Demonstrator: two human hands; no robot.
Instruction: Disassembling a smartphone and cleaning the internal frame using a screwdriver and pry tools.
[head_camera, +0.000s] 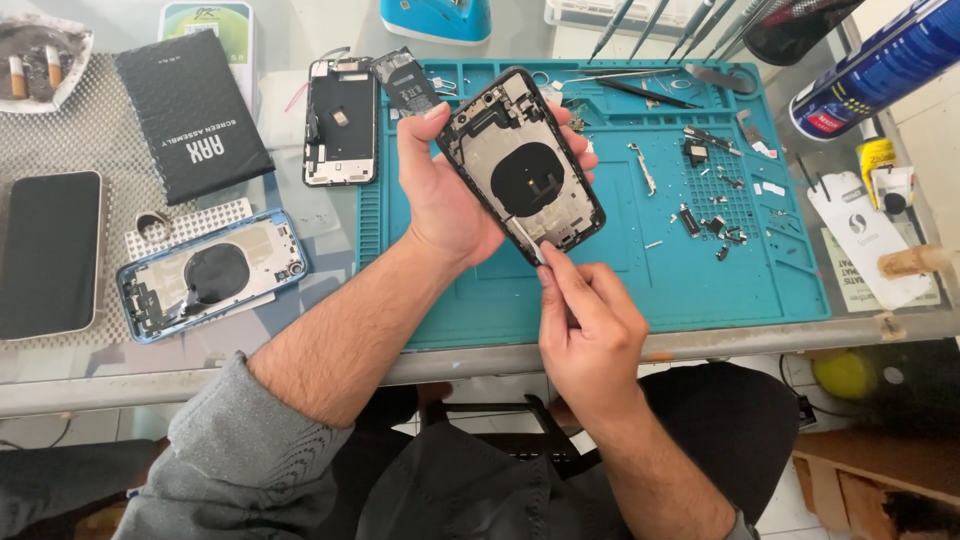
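My left hand (440, 190) grips an opened black phone housing (520, 165), tilted, its inside with a round black coil facing me. My right hand (590, 325) pinches a thin metal tool (528, 238) whose tip touches the housing's lower edge. Both hands hover over the near part of a teal repair mat (680, 280).
A blue phone housing (205, 275) and a dark phone (50, 250) lie at the left. A detached screen (340, 120) and a black package (190, 110) sit behind them. Small screws and parts (715, 220) dot the mat's right side. Tweezers (650, 90) and a spray can (880, 65) are at the back right.
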